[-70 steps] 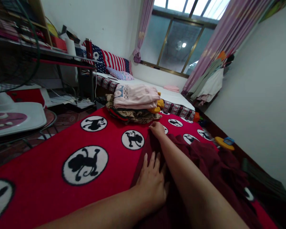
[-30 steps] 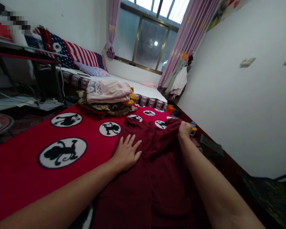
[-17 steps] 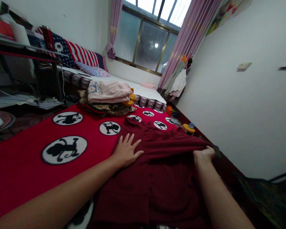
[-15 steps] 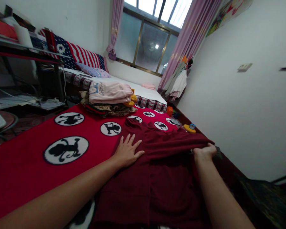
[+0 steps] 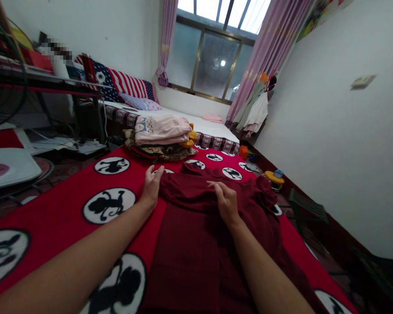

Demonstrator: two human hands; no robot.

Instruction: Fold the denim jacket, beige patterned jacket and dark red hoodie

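Note:
A dark maroon long-sleeved garment [image 5: 186, 253] lies spread on a red blanket [image 5: 65, 235] printed with black monkey figures in white ovals. Its sleeve [image 5: 190, 192] is laid across the upper part, towards the left edge. My left hand [image 5: 151, 186] stands on its side at that left edge, fingers stretched out, holding nothing. Above the middle of the garment is my right hand [image 5: 227, 201], its fingers loosely bent and pointing left, with no cloth visibly gripped. At the garment's upper right the cloth [image 5: 265, 192] is bunched up.
Beyond the garment sits a stack of folded clothes [image 5: 163, 131], a pink one on top. A white-topped bed [image 5: 196, 120] stands under the window. On the left is a cluttered desk [image 5: 62, 83] and a white chair seat [image 5: 13, 170]. A dark green folding stool [image 5: 309, 207] is at right.
My right hand has swung left from the far right, bringing the sleeve across the garment and letting it go. My left hand has lifted off the cloth and shifted left to its edge.

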